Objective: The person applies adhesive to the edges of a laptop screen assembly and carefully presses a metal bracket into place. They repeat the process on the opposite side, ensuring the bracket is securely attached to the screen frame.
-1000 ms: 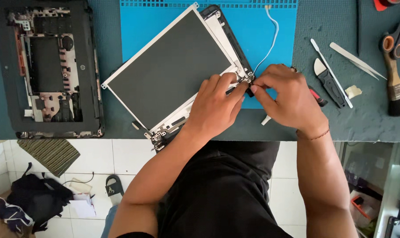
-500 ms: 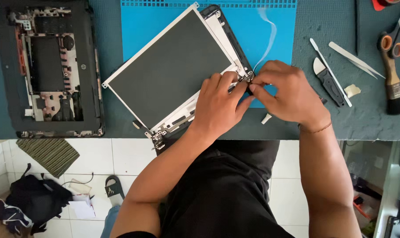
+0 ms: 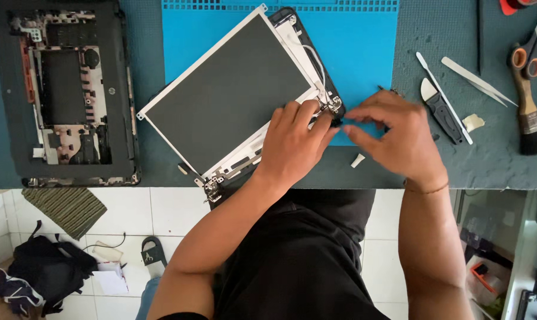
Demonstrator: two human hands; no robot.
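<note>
- The laptop screen panel (image 3: 230, 98) lies face up and skewed across the blue work mat (image 3: 369, 53), still seated in its black lid shell (image 3: 292, 18), with the lower corner and its metal hinge (image 3: 212, 188) hanging toward the table's front edge.
- I judge the panel light but fragile: thin glass in a thin metal frame that would flex or crack under a twist. I would hold it by the frame edges and side brackets, never pressing on the dark face.
- The thin white cable (image 3: 316, 59) running up the right side looks soft and easy to tear, so it wants slack, not a pull.
- My left hand (image 3: 295, 139) rests palm down on the panel's lower right corner, fingers close together and curled, their tips pressing at the hinge bracket (image 3: 333, 106) to steady it.
- My right hand (image 3: 398, 136) comes in from the right, wrist over the table edge, thumb and forefinger pinched at something tiny and dark just beside that bracket; I cannot tell what it is.
- Both forearms angle inward so the hands almost meet at the corner.
- To the right lie a black pry tool (image 3: 443, 109), tweezers (image 3: 478, 81), a brush (image 3: 529, 112) and scissors (image 3: 532, 41); the stripped laptop base (image 3: 67, 95) sits at left.
</note>
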